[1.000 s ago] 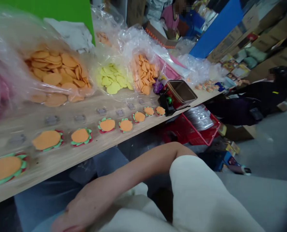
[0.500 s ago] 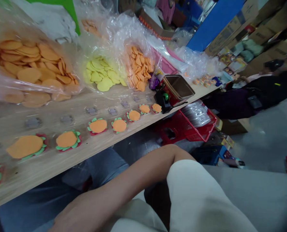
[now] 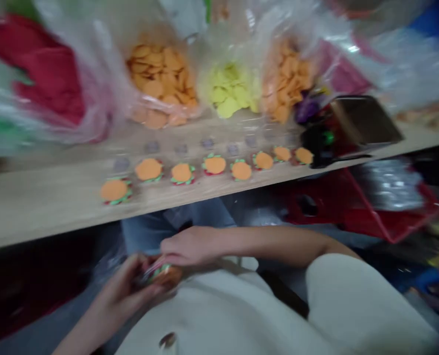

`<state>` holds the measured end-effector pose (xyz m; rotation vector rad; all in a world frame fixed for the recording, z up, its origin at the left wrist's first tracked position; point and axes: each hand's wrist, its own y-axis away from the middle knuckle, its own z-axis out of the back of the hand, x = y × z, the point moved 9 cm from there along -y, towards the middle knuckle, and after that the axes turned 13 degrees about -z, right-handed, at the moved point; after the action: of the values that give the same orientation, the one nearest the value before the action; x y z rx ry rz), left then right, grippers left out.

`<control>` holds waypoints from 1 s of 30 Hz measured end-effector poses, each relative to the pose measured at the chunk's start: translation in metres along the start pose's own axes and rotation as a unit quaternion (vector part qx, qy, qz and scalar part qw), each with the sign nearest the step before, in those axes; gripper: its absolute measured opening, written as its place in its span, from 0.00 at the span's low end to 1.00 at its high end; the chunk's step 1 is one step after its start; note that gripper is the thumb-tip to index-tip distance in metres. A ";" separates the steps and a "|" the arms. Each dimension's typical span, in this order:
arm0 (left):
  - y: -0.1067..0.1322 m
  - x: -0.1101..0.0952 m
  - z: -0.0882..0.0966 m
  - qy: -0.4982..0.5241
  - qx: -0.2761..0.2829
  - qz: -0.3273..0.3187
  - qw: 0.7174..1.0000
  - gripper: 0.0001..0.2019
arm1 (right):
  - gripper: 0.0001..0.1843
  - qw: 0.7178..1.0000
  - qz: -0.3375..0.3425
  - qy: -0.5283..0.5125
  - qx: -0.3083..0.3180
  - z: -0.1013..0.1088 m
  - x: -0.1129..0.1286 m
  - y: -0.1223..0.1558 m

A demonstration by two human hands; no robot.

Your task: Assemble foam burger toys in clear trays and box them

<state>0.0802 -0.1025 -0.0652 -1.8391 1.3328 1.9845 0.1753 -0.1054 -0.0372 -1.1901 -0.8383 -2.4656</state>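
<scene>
Low in front of my body, my left hand (image 3: pixel 128 286) is wrapped round a small clear plastic case with foam burger pieces (image 3: pixel 166 275), orange with a green frill showing. My right hand (image 3: pixel 189 246) is closed at the case's upper edge, fingers pressed together on it; blur hides the exact grip. On the wooden table (image 3: pixel 56 197) beyond, several similar open clear cases stand in a slanting row. Each holds a stack topped by an orange foam disc (image 3: pixel 149 169) over green and red layers.
Behind the row lie plastic bags of red foam pieces (image 3: pixel 52 74), orange discs (image 3: pixel 160 74), yellow pieces (image 3: pixel 230 91) and orange pieces (image 3: pixel 287 81). A brown square container (image 3: pixel 367 118) stands by a black tool (image 3: pixel 317 145). Below the table edge is a red crate (image 3: pixel 374 227) with clear plastic packs.
My view has swung left and down. Both hands and the held case now show, where before only my right arm and part of its hand did. The red foam bag has come into view.
</scene>
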 end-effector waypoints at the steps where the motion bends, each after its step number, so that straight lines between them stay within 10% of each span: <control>1: 0.002 0.000 0.005 -0.019 -0.002 -0.006 1.000 0.14 | 0.13 1.000 -0.004 -0.006 -0.028 -0.002 -0.005 0.002; 14: -0.012 0.007 0.016 0.183 -0.110 -0.020 0.977 0.14 | 0.10 0.943 -0.139 -0.262 -0.150 0.001 -0.049 0.005; 23: -0.036 -0.013 0.006 0.251 -0.182 -0.104 0.945 0.12 | 0.13 0.821 -0.184 -0.436 -0.319 -0.006 -0.061 0.003; 30: -0.037 -0.025 -0.005 0.260 -0.210 -0.159 0.929 0.13 | 0.09 0.796 -0.178 -0.390 -0.428 -0.013 -0.059 0.018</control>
<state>0.1128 -0.0723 -0.0614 -2.7145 0.6328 1.7698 0.2120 -0.1276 -0.0831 -2.7003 0.0278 -2.6962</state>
